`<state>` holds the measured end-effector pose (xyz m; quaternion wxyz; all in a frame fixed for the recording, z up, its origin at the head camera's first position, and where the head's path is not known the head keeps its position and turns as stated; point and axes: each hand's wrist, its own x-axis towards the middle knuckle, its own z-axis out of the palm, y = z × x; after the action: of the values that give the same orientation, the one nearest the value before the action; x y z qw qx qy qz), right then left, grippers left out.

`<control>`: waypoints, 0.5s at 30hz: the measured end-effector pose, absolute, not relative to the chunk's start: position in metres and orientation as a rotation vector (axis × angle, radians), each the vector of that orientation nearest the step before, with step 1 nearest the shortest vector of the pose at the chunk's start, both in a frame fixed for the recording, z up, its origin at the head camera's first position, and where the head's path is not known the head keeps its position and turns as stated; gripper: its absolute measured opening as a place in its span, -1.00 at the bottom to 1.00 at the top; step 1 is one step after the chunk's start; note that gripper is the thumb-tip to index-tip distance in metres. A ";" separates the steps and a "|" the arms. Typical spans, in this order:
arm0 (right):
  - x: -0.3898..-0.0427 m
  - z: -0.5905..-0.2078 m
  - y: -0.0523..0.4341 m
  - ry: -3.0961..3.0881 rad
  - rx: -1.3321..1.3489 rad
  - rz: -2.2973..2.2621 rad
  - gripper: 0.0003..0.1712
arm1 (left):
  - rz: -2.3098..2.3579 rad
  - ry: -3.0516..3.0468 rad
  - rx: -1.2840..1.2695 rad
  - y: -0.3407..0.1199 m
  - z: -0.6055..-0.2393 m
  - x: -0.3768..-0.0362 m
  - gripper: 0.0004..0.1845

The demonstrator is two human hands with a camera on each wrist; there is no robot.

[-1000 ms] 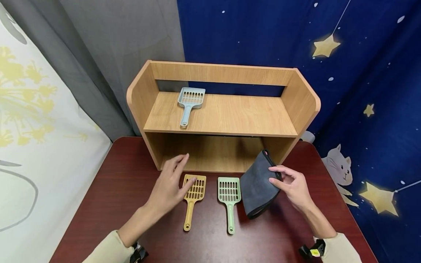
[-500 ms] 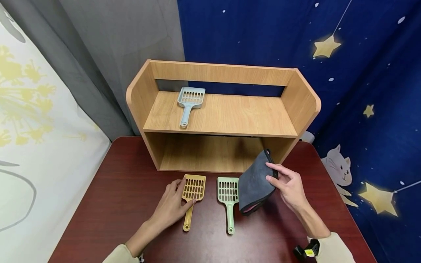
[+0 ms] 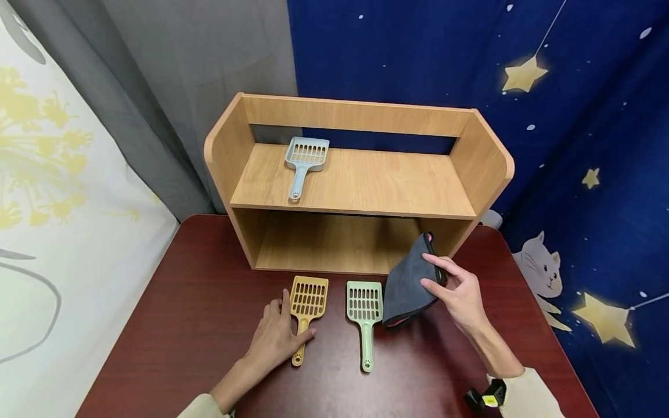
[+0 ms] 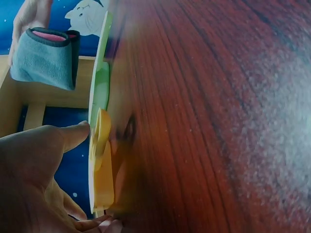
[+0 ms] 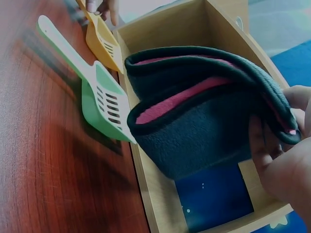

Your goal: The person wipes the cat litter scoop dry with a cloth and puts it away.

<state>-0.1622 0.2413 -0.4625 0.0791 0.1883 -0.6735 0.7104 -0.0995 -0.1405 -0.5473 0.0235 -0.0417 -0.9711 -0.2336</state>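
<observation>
My left hand (image 3: 292,325) lies on the table, with thumb and fingers closed around the handle of a yellow slotted scoop (image 3: 308,299). The left wrist view shows the thumb (image 4: 73,133) pressing the yellow scoop (image 4: 101,165) from one side. A green scoop (image 3: 364,307) lies flat just to its right. My right hand (image 3: 431,271) pinches a folded grey cloth (image 3: 410,284) by its black-trimmed edge and holds it above the table in front of the shelf's lower opening. In the right wrist view the cloth (image 5: 204,126) shows a pink inner side. A blue scoop (image 3: 305,159) rests on the upper shelf.
A two-level wooden shelf (image 3: 486,168) stands at the back of the dark red table (image 3: 183,307). Its lower compartment is open toward me. Curtains hang behind the shelf and to both sides of the table.
My left hand came down from over the yellow scoop's head and slid back onto its handle. My right hand raised the cloth slightly toward the shelf.
</observation>
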 end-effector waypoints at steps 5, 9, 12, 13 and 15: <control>-0.163 -0.459 0.237 -2.024 0.430 2.129 -0.34 | -0.703 -3.011 -0.116 -0.136 -0.552 -0.102 0.26; -0.164 -0.457 0.234 -2.010 0.388 2.151 -0.29 | -0.684 -2.997 -0.122 -0.134 -0.555 -0.104 0.22; -0.164 -0.456 0.233 -1.994 0.385 2.166 -0.27 | -0.702 -2.989 -0.136 -0.135 -0.556 -0.106 0.15; -0.164 -0.456 0.232 -1.991 0.387 2.169 -0.26 | -0.708 -2.987 -0.143 -0.136 -0.556 -0.106 0.13; -0.164 -0.456 0.232 -1.988 0.392 2.172 -0.26 | -0.728 -2.976 -0.159 -0.138 -0.555 -0.107 0.08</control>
<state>-0.1638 0.2319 -0.4560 0.0855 0.1316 -0.6667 0.7286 -0.1069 -0.1378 -0.5554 0.0368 -0.0519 -0.9694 -0.2372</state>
